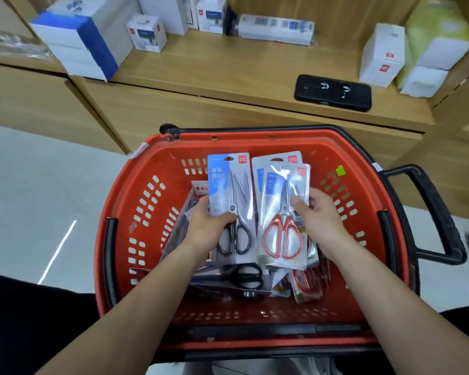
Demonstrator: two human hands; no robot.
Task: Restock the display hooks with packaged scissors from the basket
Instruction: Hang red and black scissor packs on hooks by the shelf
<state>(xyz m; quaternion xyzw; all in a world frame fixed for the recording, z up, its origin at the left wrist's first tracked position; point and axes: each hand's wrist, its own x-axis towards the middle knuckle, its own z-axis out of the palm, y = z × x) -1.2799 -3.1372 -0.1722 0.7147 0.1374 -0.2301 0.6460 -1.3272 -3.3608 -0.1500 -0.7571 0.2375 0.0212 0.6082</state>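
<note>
A red plastic basket (146,212) with black handles sits below me, holding several packaged scissors. My left hand (209,226) grips a pack of black-handled scissors (233,190) by its lower part, held upright over the basket. My right hand (317,220) grips a small stack of packs, with red-handled scissors (282,220) on top. More packs lie at the basket's bottom, among them a black-handled pair (244,276) and a red-handled pair (306,285). No display hooks are in view.
A wooden shelf (228,66) runs behind the basket, carrying white boxes (146,33), a blue-and-white box (79,41) and a black phone (333,92). Grey floor (38,185) lies to the left. A black basket pull handle (439,212) sticks out at right.
</note>
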